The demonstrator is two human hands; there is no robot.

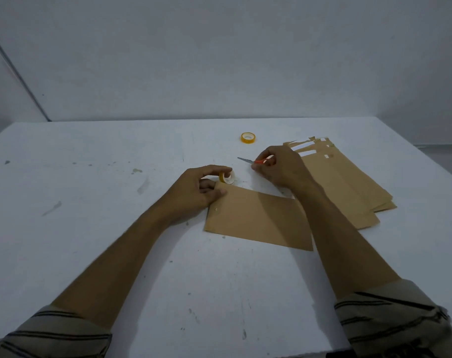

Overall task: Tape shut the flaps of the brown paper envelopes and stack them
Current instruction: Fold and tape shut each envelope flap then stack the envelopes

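Observation:
One brown paper envelope lies flat on the white table in front of me. My left hand rests at its upper left corner and pinches a small yellow tape roll between thumb and fingers. My right hand grips red-handled scissors whose blades point left, just beyond the envelope's far edge. To the right, a stack of brown envelopes lies fanned, with white tape strips on the far flaps.
A second yellow tape roll lies farther back on the table, near the grey wall. The table's right edge runs close behind the stack. Scuff marks dot the table's left half.

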